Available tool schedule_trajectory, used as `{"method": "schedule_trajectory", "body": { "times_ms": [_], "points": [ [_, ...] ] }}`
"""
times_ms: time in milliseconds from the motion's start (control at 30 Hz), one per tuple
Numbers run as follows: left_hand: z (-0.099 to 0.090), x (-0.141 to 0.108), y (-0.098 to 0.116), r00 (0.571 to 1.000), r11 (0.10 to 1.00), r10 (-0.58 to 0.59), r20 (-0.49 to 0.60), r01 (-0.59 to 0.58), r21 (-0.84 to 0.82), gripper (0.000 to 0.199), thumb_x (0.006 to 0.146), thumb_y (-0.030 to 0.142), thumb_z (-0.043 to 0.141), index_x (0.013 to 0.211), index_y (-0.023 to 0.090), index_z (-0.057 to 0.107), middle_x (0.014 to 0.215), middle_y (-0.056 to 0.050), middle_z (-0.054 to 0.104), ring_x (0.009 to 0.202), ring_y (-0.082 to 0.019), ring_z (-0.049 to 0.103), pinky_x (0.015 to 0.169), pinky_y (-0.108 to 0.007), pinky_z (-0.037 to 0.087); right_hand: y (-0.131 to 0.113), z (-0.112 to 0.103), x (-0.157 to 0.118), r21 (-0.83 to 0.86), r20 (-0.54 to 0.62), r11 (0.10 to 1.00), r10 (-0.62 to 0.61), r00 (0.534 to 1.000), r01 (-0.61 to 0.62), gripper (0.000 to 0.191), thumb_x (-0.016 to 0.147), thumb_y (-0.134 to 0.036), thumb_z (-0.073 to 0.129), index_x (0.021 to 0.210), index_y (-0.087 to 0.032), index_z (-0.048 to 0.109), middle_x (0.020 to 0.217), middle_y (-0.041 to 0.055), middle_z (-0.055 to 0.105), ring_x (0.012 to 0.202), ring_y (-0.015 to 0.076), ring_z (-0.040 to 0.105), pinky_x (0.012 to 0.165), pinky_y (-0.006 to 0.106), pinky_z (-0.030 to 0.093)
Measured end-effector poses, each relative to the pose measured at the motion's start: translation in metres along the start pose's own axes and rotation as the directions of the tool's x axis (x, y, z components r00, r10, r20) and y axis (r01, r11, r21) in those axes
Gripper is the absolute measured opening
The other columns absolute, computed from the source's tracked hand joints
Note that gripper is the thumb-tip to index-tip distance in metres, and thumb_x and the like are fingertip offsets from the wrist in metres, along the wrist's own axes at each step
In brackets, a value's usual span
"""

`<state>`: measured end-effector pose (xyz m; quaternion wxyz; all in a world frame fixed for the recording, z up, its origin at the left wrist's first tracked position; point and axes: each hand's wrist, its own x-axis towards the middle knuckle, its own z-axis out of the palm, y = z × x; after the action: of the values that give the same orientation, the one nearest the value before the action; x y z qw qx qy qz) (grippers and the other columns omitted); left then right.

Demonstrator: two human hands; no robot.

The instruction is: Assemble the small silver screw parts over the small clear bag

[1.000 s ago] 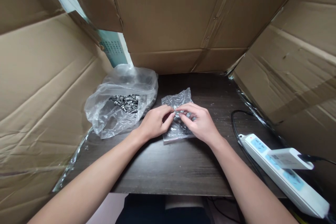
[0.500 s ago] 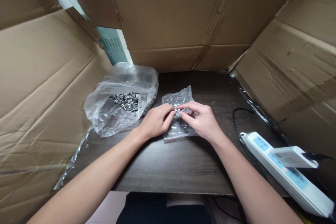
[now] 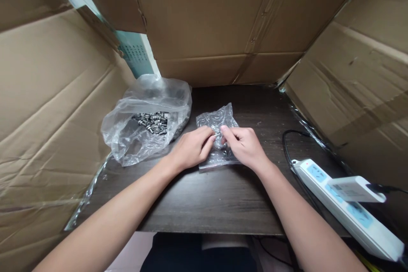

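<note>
Over a small clear plastic bag (image 3: 207,159) on the dark table, a small metal bolt (image 3: 217,135) shows between my fingertips. My left hand (image 3: 193,146) pinches its left end between thumb and forefinger. At the right end, my right hand (image 3: 242,142) is closed, thumb pressed against the curled fingers; these hide that end of the bolt. Some small metal pieces lie at the small bag, partly covered by my hands. Left of my hands, a larger plastic bag (image 3: 127,140) gapes open, with a heap of metal bolts (image 3: 154,122) inside.
Cardboard walls (image 3: 216,17) enclose the table (image 3: 204,204) at the back and both sides. A white power strip (image 3: 344,216) lies at the right with a white adapter (image 3: 355,189) plugged in. A black cable (image 3: 284,146) loops beside it.
My right hand has turned, its fingers curling in and its thumb tip now pointing up and away. My left hand keeps almost the same place.
</note>
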<state>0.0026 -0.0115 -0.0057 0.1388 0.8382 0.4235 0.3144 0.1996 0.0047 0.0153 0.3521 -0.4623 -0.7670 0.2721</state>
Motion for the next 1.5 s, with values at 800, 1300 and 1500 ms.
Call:
{"method": "schedule_trajectory", "body": {
  "times_ms": [800,1300,1500],
  "points": [
    [-0.004,0.003,-0.001,0.999,0.999,-0.049,-0.023,0.049,0.019,0.022,0.104,0.026,0.041,0.087,0.017,0.053,0.083,-0.004,0.057,0.077,-0.017,0.054,0.072,-0.031,0.041,0.008,0.001,0.001,-0.099,-0.005,0.995,0.024,1.000,-0.024,0.021,0.082,-0.019,0.056,0.088,-0.020,0.076,0.067,-0.0009,0.064,0.060,0.0139,0.055,0.062,0.028,0.042],
    [-0.003,0.002,-0.002,0.999,0.998,-0.053,0.012,0.053,0.044,0.022,0.103,0.027,0.042,0.091,0.017,0.056,0.085,-0.005,0.059,0.079,-0.018,0.056,0.073,-0.031,0.044,0.006,0.001,0.001,-0.028,-0.016,0.998,-0.056,0.998,0.055,0.030,0.085,-0.017,0.053,0.105,-0.019,0.075,0.067,-0.0012,0.061,0.058,0.0131,0.052,0.061,0.027,0.042],
    [-0.003,0.002,-0.002,0.999,0.997,-0.053,0.004,0.052,0.049,0.022,0.103,0.027,0.041,0.091,0.017,0.057,0.085,-0.005,0.060,0.079,-0.018,0.057,0.073,-0.031,0.044,0.008,0.002,0.000,-0.116,0.067,0.991,-0.061,0.996,0.069,0.023,0.084,-0.015,0.053,0.083,-0.020,0.076,0.081,0.0024,0.071,0.066,0.0148,0.058,0.063,0.028,0.042]
  ]
}}
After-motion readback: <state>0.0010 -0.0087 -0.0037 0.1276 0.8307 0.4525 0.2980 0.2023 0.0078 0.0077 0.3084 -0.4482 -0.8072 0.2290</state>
